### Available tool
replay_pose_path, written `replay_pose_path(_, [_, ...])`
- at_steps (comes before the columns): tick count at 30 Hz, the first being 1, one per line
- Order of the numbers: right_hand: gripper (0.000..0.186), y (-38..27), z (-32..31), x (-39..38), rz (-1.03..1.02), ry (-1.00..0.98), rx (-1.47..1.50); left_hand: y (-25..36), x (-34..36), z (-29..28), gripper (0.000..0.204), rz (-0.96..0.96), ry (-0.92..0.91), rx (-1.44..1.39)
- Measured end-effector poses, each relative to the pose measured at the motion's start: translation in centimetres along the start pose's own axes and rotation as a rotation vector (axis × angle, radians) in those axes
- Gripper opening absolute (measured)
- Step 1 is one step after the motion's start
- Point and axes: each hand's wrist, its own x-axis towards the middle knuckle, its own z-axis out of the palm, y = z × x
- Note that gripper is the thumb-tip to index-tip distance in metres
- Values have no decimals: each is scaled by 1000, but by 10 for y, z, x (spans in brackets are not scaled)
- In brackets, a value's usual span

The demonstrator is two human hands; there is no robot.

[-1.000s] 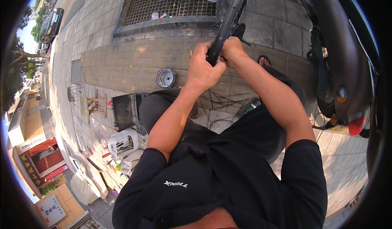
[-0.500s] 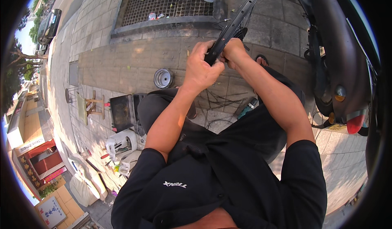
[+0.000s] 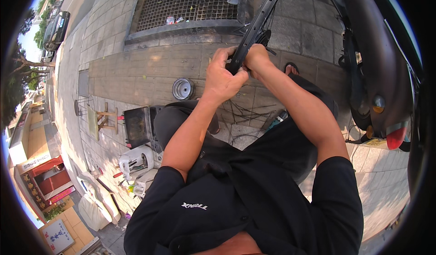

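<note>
I hold a black bicycle wheel rim (image 3: 259,21) upright in front of me, with spokes and a dark hub behind it. My left hand (image 3: 223,77) grips its near end from the left, fingers and thumb around the rim. Just right of it, my right hand (image 3: 257,60) is closed against the same rim, its fingertips mostly hidden behind the hand and rim, so I cannot make out what they pinch. Loose dark spokes (image 3: 240,112) lie on the paving between my legs, near a teal power tool (image 3: 274,124).
A metal bowl (image 3: 183,89), black toolbox (image 3: 138,127), wooden stool (image 3: 104,121) and white container (image 3: 135,163) are to my left. A motor scooter (image 3: 376,69) stands close on my right. A square grate (image 3: 184,5) lies ahead; a dark car (image 3: 56,30) is parked along the road.
The far end of the rim has tilted slightly to the right over the last second, and both hands have shifted very slightly down, keeping their hold on it.
</note>
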Motion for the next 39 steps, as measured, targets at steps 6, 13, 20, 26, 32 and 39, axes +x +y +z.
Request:
replay_pose_path(6, [17,8,-1,6,19,27,96,2,3,0,50,-34,-34,-18])
replay_pose_path(13, [16,5,9,-8,168,-127,132,-36,3,-8,61,226,-11,299])
replay_pose_path(20, [19,0,18,-32,262,-197,159,-22,-1,-25,69,-113,-286,-174])
replay_pose_path(26, [19,-8,12,-47,309,-339,7,-18,-9,-37,87,-192,-471,-440])
replay_pose_path(32, [24,-23,28,-46,258,-405,-147,-16,8,-45,77,-86,-389,-177])
replay_pose_path(39, [29,-44,26,-34,94,-519,-426,-16,26,-53,71,30,-377,-237])
